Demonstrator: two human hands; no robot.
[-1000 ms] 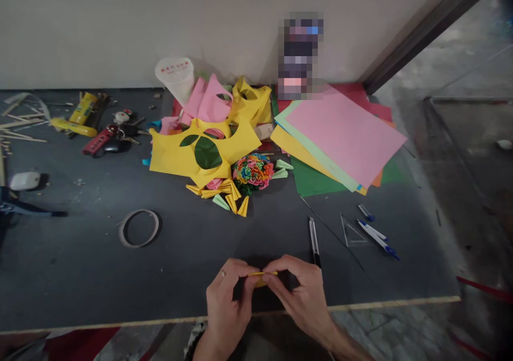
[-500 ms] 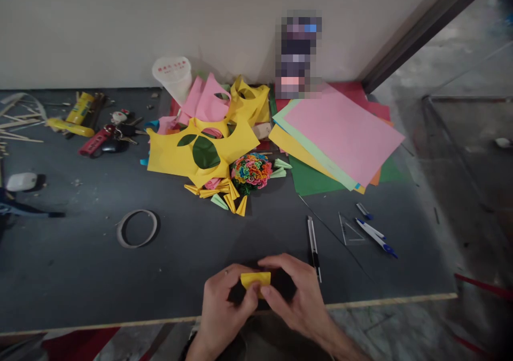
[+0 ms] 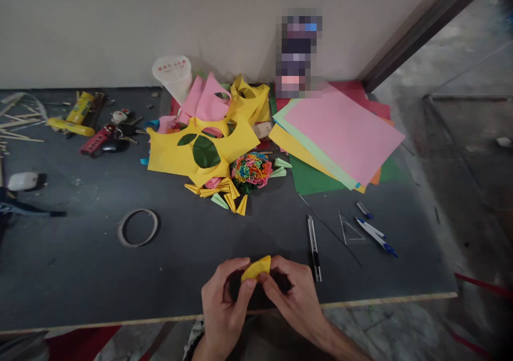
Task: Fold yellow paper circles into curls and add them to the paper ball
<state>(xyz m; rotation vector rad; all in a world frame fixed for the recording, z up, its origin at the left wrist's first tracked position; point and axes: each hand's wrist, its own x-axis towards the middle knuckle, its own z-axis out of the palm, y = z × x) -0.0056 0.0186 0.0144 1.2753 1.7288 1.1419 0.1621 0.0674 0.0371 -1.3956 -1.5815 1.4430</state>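
Observation:
Between my two hands, above the front edge of the dark table, is a small folded piece of yellow paper (image 3: 257,268). My left hand (image 3: 225,299) pinches its left end between thumb and fingers. On the other end, the thumb and fingers of my right hand (image 3: 295,292) close from the right. Beyond my hands lie several folded yellow paper cones (image 3: 230,203) and a few pale green ones (image 3: 220,201). They sit beside a ball of coiled coloured paper (image 3: 253,170). A utility knife (image 3: 313,248) rests just right of my right hand.
Cut yellow paper (image 3: 168,155) lies near a lidded cup (image 3: 176,77). Stacked coloured sheets (image 3: 340,131) are at back right, above a set square (image 3: 352,230) and a compass (image 3: 374,235). Left are a tape ring (image 3: 137,228), keys (image 3: 126,131) and a glue bottle (image 3: 82,108).
The yellow paper has turned in my fingers, its right end now tilted up and its edge curved. Both hands have shifted slightly and still hold it. The things on the table stay put.

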